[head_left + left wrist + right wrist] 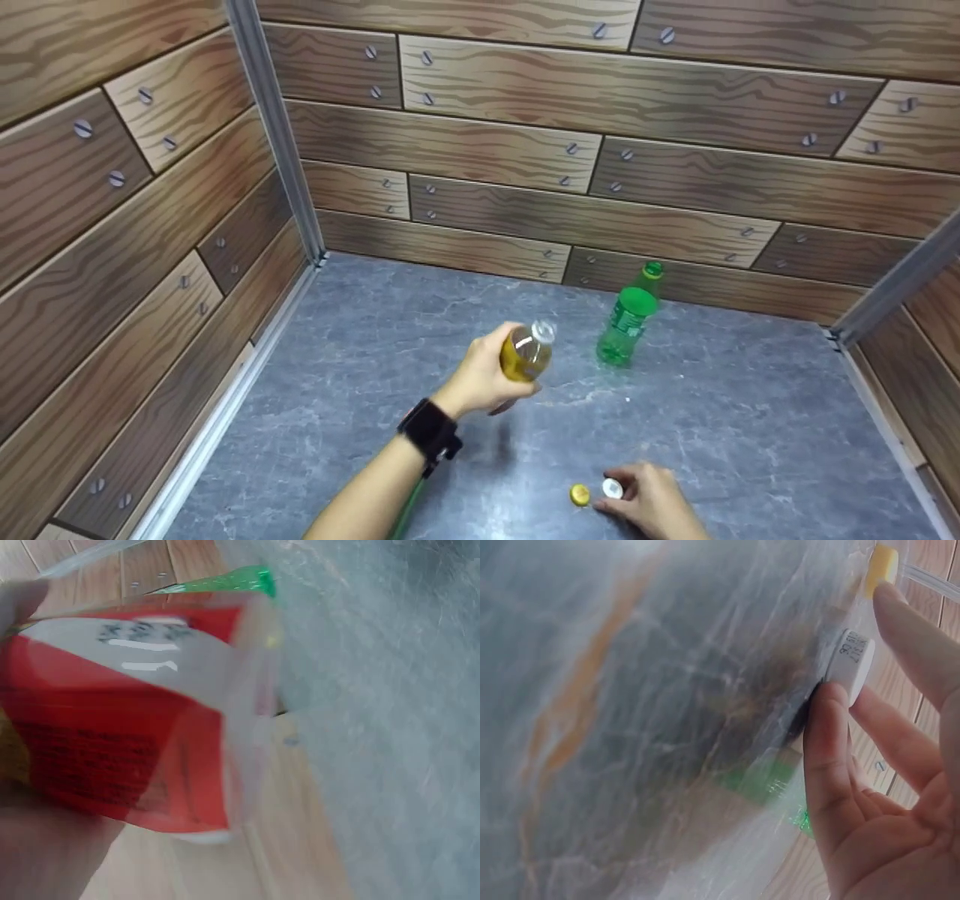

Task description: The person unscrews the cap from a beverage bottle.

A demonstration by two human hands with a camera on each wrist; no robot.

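Observation:
My left hand [484, 371] grips a clear bottle [527, 352] of amber liquid, held tilted above the table, its mouth uncapped. In the left wrist view the bottle's red and white label [127, 727] is blurred. At the front, my right hand [652, 495] has thumb and fingers spread around a white bottle cap [612, 489], which lies hollow side up. From the right wrist view, fingertips touch that white cap [853, 667], while the thumb is apart from it, close to a yellow cap [883, 570]. This yellow cap [580, 495] lies just left of the white one.
A green bottle [628, 322] stands upright toward the back right. A green strip [407, 510], mostly hidden, shows beside my left forearm. Wood-patterned walls [480, 127] with metal corner rails [281, 127] enclose the grey marbled tabletop [337, 337].

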